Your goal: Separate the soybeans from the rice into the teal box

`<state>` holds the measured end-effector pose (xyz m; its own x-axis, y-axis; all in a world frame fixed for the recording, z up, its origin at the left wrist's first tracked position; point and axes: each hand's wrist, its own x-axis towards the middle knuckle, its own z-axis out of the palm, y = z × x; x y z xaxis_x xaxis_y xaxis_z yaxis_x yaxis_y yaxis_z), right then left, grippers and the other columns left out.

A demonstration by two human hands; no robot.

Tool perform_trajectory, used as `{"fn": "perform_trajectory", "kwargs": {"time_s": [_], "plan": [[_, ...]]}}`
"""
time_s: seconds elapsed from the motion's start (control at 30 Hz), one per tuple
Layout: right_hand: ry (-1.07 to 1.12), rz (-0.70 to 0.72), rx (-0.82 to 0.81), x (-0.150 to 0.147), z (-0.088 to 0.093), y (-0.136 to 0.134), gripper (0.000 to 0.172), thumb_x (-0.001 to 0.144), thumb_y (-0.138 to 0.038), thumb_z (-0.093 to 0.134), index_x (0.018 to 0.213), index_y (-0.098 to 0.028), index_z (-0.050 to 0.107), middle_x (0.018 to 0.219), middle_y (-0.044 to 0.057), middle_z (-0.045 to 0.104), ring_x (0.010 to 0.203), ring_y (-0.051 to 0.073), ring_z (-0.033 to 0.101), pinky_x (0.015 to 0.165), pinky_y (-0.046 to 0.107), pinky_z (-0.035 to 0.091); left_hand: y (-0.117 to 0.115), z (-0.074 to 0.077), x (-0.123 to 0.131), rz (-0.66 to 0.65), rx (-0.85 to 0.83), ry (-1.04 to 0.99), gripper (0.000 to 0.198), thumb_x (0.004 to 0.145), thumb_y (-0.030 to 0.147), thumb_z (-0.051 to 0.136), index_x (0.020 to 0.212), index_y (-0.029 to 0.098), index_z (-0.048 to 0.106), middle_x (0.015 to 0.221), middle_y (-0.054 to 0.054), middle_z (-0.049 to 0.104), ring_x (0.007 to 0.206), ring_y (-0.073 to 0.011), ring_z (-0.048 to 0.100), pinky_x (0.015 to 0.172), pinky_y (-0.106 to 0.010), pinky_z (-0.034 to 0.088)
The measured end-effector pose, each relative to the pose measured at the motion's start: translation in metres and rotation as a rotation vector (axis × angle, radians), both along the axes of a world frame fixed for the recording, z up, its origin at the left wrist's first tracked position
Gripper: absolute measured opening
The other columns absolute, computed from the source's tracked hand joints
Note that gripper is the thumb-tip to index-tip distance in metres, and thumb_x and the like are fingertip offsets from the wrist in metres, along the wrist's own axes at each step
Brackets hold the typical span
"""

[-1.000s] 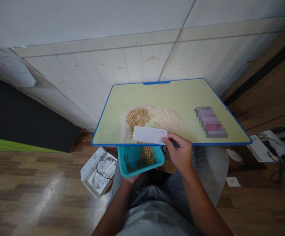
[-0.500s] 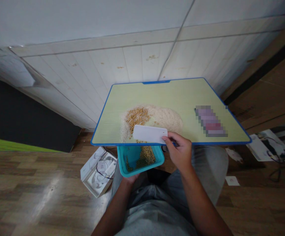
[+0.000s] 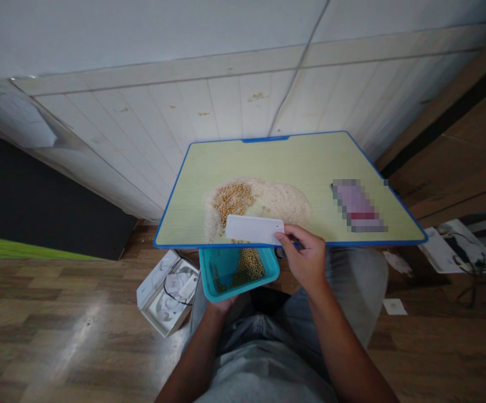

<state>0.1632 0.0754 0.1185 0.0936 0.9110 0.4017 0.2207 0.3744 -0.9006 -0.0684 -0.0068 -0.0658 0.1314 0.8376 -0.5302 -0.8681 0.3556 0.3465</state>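
My right hand (image 3: 305, 252) is closed on one end of a flat white plastic piece like a scraper (image 3: 253, 229), thumb on top. This piece lies over the table's near edge, beside a heap of yellow soybeans (image 3: 232, 200). Pale grains like rice (image 3: 287, 202) spread around and to the right of the beans. Below the edge, a teal plastic tub (image 3: 238, 292) with more soybeans (image 3: 249, 265) in it rests tilted on my left hand (image 3: 223, 305). That hand's fingers are mostly hidden under the tub.
The small table (image 3: 318, 157) has a blue rim and stands near the white panelled wall (image 3: 222, 101). A blurred-out flat item (image 3: 358, 206) lies on its right side. On the floor are an opened white box (image 3: 167, 296) and a white tray with cables (image 3: 465, 246).
Almost nothing differs. The whole view has shifted very slightly, while both hands, the white piece and the tub keep their places.
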Motion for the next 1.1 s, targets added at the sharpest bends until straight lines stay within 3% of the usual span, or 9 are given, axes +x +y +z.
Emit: {"fn": "perform_trajectory", "kwargs": {"time_s": [0.07,0.17,0.3,0.43,0.67,0.93,1.1], "plan": [[0.004,0.001,-0.005,0.001,0.000,0.000,0.016,0.096,-0.035,0.081,0.090,-0.025,0.091,0.083,0.003,0.090,0.071,0.023,0.082,0.071,0.032,0.065,-0.002,-0.005,-0.001,0.046,-0.063,-0.004,0.061,0.105,0.072,0.055,0.128,0.030,0.092,0.148,-0.011,0.089,0.171,-0.0447,0.057,0.144,-0.064,0.044],[0.005,0.008,-0.001,0.001,0.000,0.000,0.015,0.096,-0.034,0.082,0.090,-0.025,0.091,0.082,0.003,0.090,0.071,0.023,0.082,0.071,0.032,0.064,-0.005,-0.005,-0.004,0.099,-0.083,0.022,0.061,0.106,0.074,0.053,0.129,0.032,0.091,0.140,-0.009,0.092,0.174,-0.0407,0.054,0.146,-0.061,0.041],[0.018,0.025,0.005,0.001,0.000,0.000,0.014,0.096,-0.032,0.082,0.089,-0.025,0.091,0.082,0.002,0.089,0.072,0.023,0.083,0.071,0.031,0.064,-0.005,0.001,-0.010,0.081,0.042,0.025,0.065,0.105,0.078,0.055,0.144,0.036,0.087,0.145,-0.006,0.091,0.175,-0.0398,0.052,0.147,-0.065,0.036],[0.017,0.031,0.009,0.001,-0.001,0.000,0.014,0.097,-0.032,0.082,0.090,-0.024,0.091,0.082,0.002,0.089,0.072,0.023,0.083,0.071,0.031,0.064,-0.005,0.000,-0.013,0.052,0.106,0.006,0.066,0.110,0.076,0.048,0.144,0.035,0.088,0.146,-0.005,0.090,0.178,-0.0353,0.049,0.149,-0.062,0.032],[0.018,0.033,-0.004,0.002,0.000,-0.002,0.015,0.096,-0.034,0.082,0.090,-0.025,0.091,0.083,0.003,0.090,0.073,0.023,0.083,0.072,0.032,0.066,-0.006,-0.012,-0.016,0.068,0.025,0.016,0.061,0.110,0.075,0.049,0.141,0.042,0.089,0.146,-0.001,0.090,0.177,-0.0346,0.050,0.146,-0.061,0.039],[0.000,0.025,-0.008,0.006,-0.001,-0.005,0.016,0.096,-0.036,0.081,0.087,-0.025,0.090,0.079,0.002,0.088,0.069,0.023,0.081,0.069,0.032,0.065,-0.007,-0.011,-0.015,0.049,0.050,-0.075,0.068,0.109,0.079,0.046,0.152,0.041,0.082,0.153,-0.003,0.087,0.175,-0.0335,0.053,0.145,-0.061,0.039],[0.027,-0.076,0.009,0.006,-0.002,-0.008,0.013,0.095,-0.034,0.083,0.090,-0.025,0.091,0.081,0.003,0.089,0.069,0.023,0.082,0.070,0.032,0.066,-0.006,-0.013,-0.013,0.062,0.024,-0.090,0.071,0.107,0.082,0.049,0.152,0.038,0.082,0.153,-0.006,0.086,0.178,-0.0343,0.048,0.146,-0.059,0.037]]}}
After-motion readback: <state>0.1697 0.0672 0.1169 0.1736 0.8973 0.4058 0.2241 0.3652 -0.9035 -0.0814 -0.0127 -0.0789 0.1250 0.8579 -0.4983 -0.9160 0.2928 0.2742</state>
